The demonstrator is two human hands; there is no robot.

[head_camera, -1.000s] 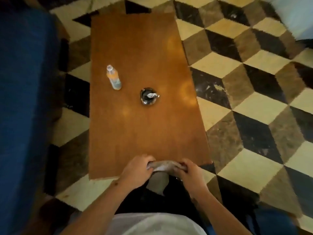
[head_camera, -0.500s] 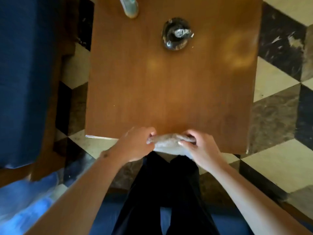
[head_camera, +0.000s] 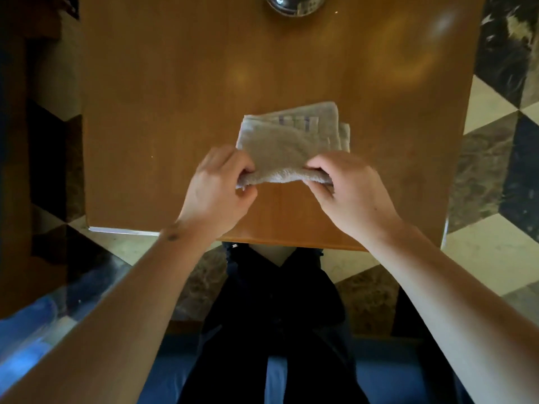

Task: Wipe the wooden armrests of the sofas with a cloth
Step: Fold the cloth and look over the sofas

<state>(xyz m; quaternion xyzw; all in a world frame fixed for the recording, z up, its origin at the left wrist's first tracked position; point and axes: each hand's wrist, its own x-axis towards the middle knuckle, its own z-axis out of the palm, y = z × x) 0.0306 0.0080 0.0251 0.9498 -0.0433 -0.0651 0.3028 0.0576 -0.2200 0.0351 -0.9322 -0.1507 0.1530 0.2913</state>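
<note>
A grey folded cloth (head_camera: 291, 135) with a faint blue stripe lies on the wooden coffee table (head_camera: 175, 112). My left hand (head_camera: 218, 191) pinches the cloth's near left corner and my right hand (head_camera: 350, 193) pinches its near right corner, lifting that edge into a fold. The far part of the cloth rests flat on the table. At the far left a dark wooden part of a sofa (head_camera: 17, 170) shows, blurred. I cannot make out any armrest clearly.
A dark glass ashtray (head_camera: 294, 4) sits at the table's far edge of view. The blue sofa seat (head_camera: 277, 371) lies under my dark-trousered legs. Checkered tile floor (head_camera: 495, 141) runs to the right of the table. Another blue cushion (head_camera: 26, 330) is at the lower left.
The view has tipped down and closer. The cloth, earlier held bunched at the table's near edge, now lies spread and folded on the table with both hands further over it.
</note>
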